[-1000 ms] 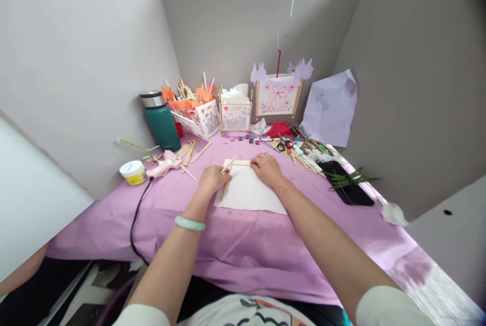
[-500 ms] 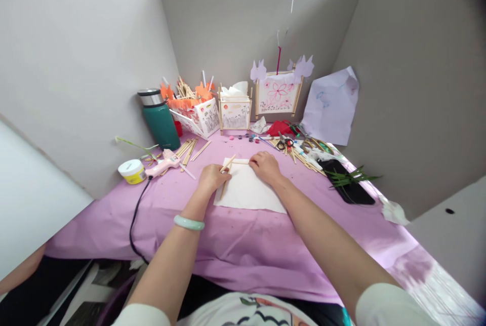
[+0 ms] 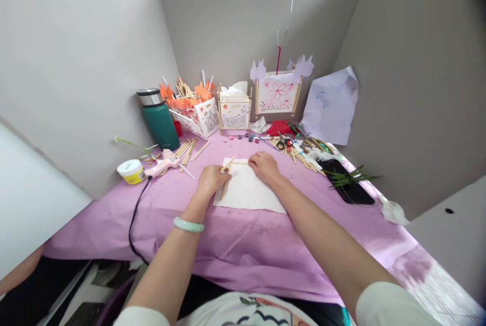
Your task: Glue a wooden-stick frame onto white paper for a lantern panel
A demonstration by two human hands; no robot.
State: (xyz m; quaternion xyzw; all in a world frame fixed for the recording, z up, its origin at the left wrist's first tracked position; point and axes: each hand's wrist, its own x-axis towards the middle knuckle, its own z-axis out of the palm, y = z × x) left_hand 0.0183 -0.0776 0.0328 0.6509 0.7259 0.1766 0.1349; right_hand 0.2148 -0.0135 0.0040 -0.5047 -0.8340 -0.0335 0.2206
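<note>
A white paper sheet lies on the purple tablecloth in front of me. My left hand rests at the sheet's left edge, fingers closed on a thin wooden stick that points up and right. A second stick lies along the left edge under that hand. My right hand presses with curled fingers on a stick lying along the sheet's top edge. A pale green bangle circles my left wrist.
At the left lie a pink glue gun with a black cord, a small tub and a green flask. Paper lanterns stand at the back. Scissors, loose sticks, a black phone and green leaves clutter the right.
Both hands stay in place on the sheet and sticks. Only the view has shifted slightly.
</note>
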